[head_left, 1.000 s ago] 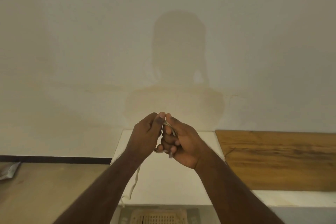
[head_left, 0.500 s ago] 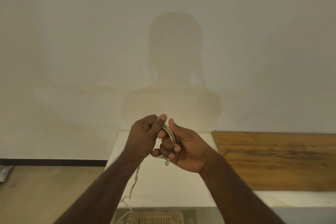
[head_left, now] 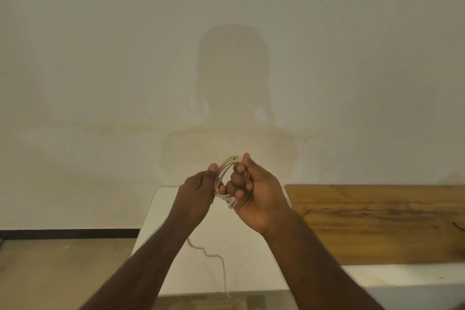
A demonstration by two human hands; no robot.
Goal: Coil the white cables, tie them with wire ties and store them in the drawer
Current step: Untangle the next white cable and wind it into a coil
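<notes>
Far left of the frame there is wood-toned floor [head_left: 63, 272] running along the bottom, with a dark skirting strip [head_left: 70, 230] where it meets the pale wall [head_left: 100, 58]. Moving in toward the centre, the left hand [head_left: 198, 196] is raised in front of the wall, its back to the camera, thumb up on top and fingers curled so that its grip is pinched on the left side of the white cable [head_left: 226, 168]. That cable sits dead centre of the frame, held up in the air between the two hands as a small coil of several loops, the top of the loops arching above the knuckles. From under the left forearm a loose tail of the same cable drops in a wavy line down across the white table [head_left: 251, 259] toward the bottom edge of the picture, where it reaches something slotted and tan that is too cut off to name. Just right of centre comes the right hand [head_left: 256, 196], palm turned toward the viewer, fingers folded in through the coil and thumb up against the top of the loops, so its grip is clamped on the cable as well. On the wall behind the hands falls the person's shadow [head_left: 231, 78]. Further right, a wooden board [head_left: 377, 221] lies flat beside the white table, filling the lower right of the frame.
</notes>
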